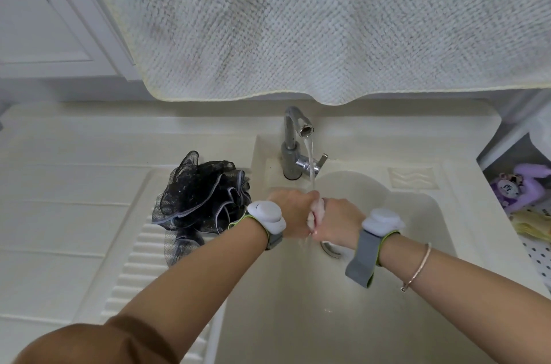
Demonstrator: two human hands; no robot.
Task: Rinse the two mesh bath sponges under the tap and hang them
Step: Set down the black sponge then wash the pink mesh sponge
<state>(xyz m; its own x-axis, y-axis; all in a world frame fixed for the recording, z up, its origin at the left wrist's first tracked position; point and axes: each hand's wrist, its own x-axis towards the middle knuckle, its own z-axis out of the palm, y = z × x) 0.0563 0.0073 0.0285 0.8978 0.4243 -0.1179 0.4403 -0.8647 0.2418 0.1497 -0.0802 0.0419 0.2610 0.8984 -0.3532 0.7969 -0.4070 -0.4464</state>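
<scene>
Water runs from the chrome tap into the cream sink. Under the stream, my left hand and my right hand are pressed together and squeeze a pale pinkish-white mesh sponge; only a small strip of it shows between the fists. A black mesh sponge with grey edging lies on the ribbed drainboard to the left of the basin, beside my left wrist and untouched.
A large grey-white towel hangs over the back of the sink, its hem just above the tap. A moulded soap dish sits at the basin's back right. At the far right a rack holds a purple toy and yellow cloth.
</scene>
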